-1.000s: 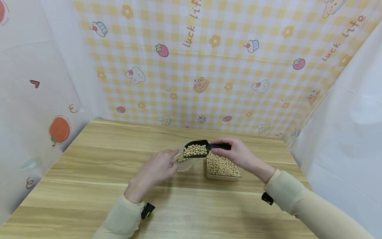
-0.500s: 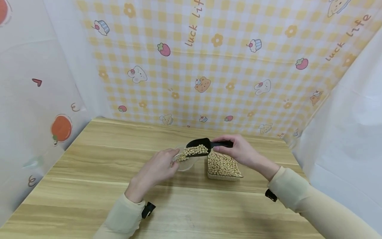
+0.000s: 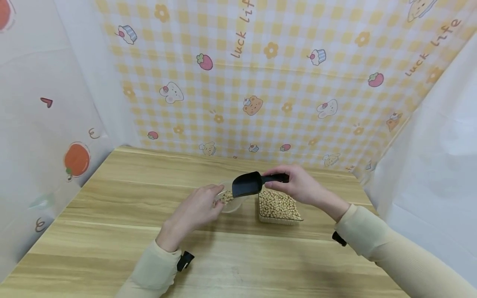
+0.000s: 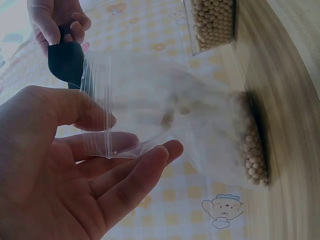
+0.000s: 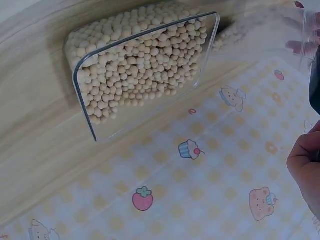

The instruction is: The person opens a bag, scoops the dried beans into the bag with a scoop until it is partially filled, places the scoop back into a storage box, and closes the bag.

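At frame centre, on the light wooden worktop (image 3: 112,231), the clear rectangular tray of soybeans (image 3: 277,207) sits right of the clear zip bag (image 3: 229,200). Left hand (image 3: 195,209) pinches the bag mouth; right hand (image 3: 298,186) grips the tilted black plastic scoop (image 3: 247,184).

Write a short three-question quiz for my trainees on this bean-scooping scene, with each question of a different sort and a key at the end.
1. True or false: the black scoop is tipped over the mouth of the clear zip bag.
2. Which hand holds the bag open? A) left hand B) right hand C) neither
3. Fill in: the clear rectangular container on the wooden table holds ____.

Key
1. True: the scoop's dark back faces the head camera.
2. A: its thumb and fingers pinch the zip edge; the right hand grips the scoop's handle.
3. Pale round beans; some already lie in the bag.
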Demonstrator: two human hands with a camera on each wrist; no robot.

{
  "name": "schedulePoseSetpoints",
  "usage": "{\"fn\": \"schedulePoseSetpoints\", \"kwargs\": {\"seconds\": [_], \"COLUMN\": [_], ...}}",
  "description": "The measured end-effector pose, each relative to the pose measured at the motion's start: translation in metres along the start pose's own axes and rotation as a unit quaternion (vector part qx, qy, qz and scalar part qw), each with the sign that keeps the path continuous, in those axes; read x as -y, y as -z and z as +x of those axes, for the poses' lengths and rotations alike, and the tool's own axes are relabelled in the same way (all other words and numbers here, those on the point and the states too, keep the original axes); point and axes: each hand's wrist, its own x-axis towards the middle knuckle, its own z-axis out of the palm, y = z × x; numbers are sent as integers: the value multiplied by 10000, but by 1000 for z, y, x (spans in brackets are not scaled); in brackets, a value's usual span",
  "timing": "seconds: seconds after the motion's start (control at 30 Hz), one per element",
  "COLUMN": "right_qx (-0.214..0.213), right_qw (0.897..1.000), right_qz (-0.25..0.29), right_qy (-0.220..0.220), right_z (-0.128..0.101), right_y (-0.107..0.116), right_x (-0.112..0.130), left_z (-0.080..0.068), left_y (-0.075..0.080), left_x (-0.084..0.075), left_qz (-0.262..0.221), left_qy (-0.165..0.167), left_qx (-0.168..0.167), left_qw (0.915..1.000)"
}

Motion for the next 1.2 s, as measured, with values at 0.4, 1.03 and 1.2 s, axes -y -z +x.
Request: {"fn": "schedulePoseSetpoints", "kwargs": {"seconds": [0.4,1.03,1.2], "right_qx": [35,-179,104], "right_qw": [9983,9762,9576], "right_qz": [-394,-2053,-2720], "right_qy": [437,677,942], "right_z": [-5,-51,-57], "right_y": [6,47,44], "right_x": [3,-66,-81], "left_z": [2,3,3], "left_y": [-4,-1,-2], "left_x": [0,-1,-1], "left_qz": [6,26,27], "left_qy": [-78,-36,0], "left_qx": [-82,25,61], "left_qw": [9999,10000,10000]}}
